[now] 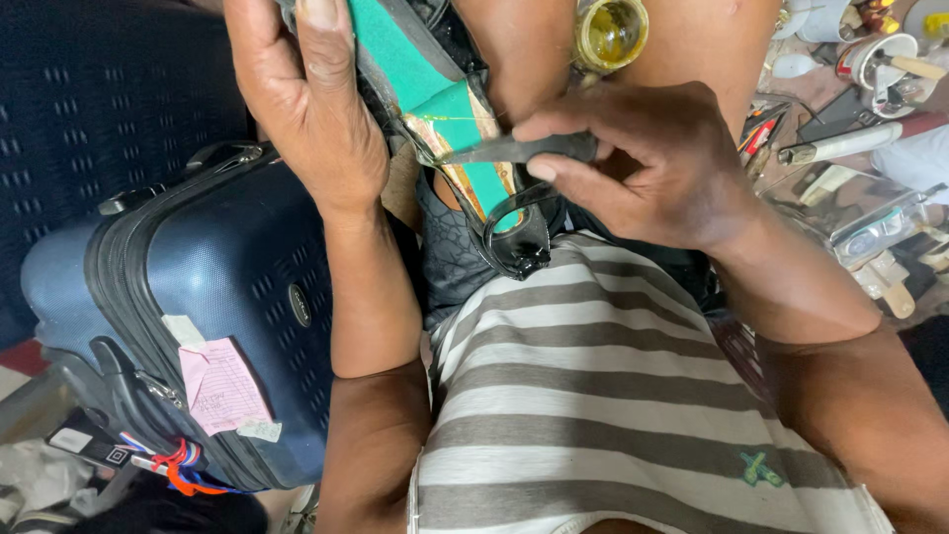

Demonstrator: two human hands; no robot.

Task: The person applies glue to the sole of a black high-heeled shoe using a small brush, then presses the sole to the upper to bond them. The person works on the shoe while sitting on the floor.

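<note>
Shoe repair on lap, both hands busy.
Left hand (pixel 306 99) at 11 o'clock, fingers closed around green-lined sandal (pixel 445 109); sandal runs from 12 toward centre, just above striped shirt (pixel 603 396). Right hand (pixel 643 163) at 1 o'clock pinches dark tool (pixel 514 149), tip touching sandal edge. Blue suitcase (pixel 217 297) at 9, glue jar (pixel 610 32) at 12.

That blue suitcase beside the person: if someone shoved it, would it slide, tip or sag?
The blue suitcase looks bulky with a firm, moulded shell, so it would probably hold its shape. It seems to lean at a slant, so a shove might tip it. Its weight can't be judged.
</note>
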